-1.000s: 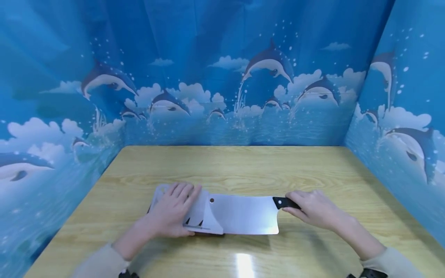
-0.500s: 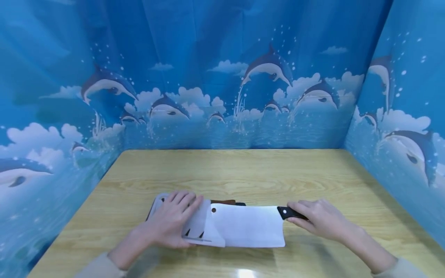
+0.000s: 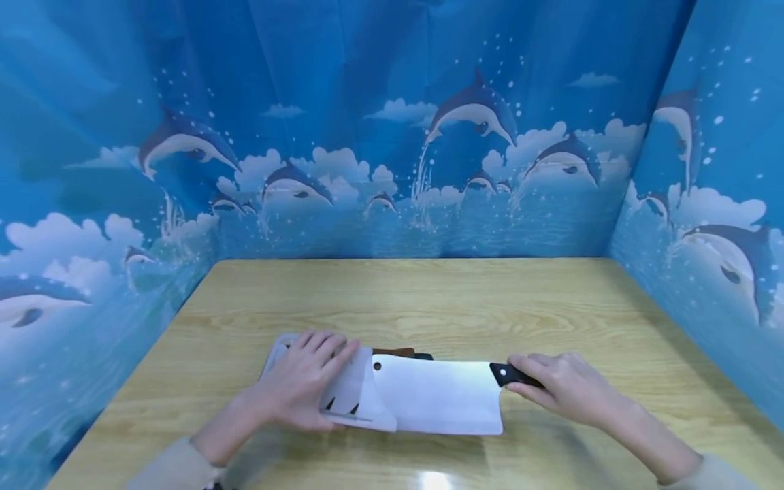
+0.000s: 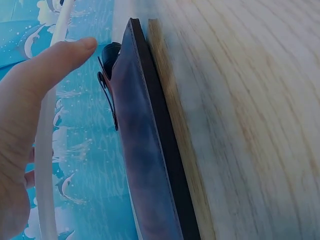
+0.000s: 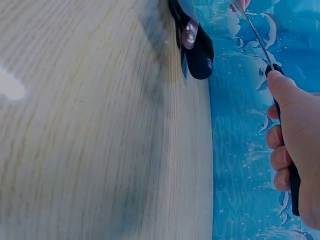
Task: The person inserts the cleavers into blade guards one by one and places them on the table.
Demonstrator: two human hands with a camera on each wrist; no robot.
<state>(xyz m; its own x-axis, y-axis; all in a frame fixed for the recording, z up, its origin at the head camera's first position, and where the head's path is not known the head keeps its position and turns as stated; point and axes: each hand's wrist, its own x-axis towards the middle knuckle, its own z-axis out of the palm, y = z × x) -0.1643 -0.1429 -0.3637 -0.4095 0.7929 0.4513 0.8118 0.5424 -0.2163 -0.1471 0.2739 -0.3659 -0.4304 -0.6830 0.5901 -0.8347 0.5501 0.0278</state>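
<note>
In the head view my right hand (image 3: 563, 384) grips the black handle (image 3: 520, 376) of a cleaver (image 3: 437, 395), its wide blade pointing left. The blade's left end meets a whitish plastic blade guard (image 3: 358, 391) with dark triangular marks; how far it sits inside, I cannot tell. My left hand (image 3: 306, 381) holds this guard, fingers over its top and thumb at the near side. From the left wrist, the guard's pale edge (image 4: 45, 165) shows in the hand, apart from a dark leather sheath (image 4: 145, 140) on the table. The right wrist view shows fingers curled round the cleaver handle (image 5: 295, 187).
Behind the cleaver, a brown strap end (image 3: 395, 352) and black handle tip (image 3: 424, 356) of the sheathed item stick out. The wood-grain table (image 3: 422, 299) reaches back to a blue dolphin-print curtain (image 3: 349, 224), which also stands at both sides.
Both hands have brought the cleaver and guard a little nearer to me, and the cleaver has shifted slightly right. The brown strap and black handle tip behind have come into view.
</note>
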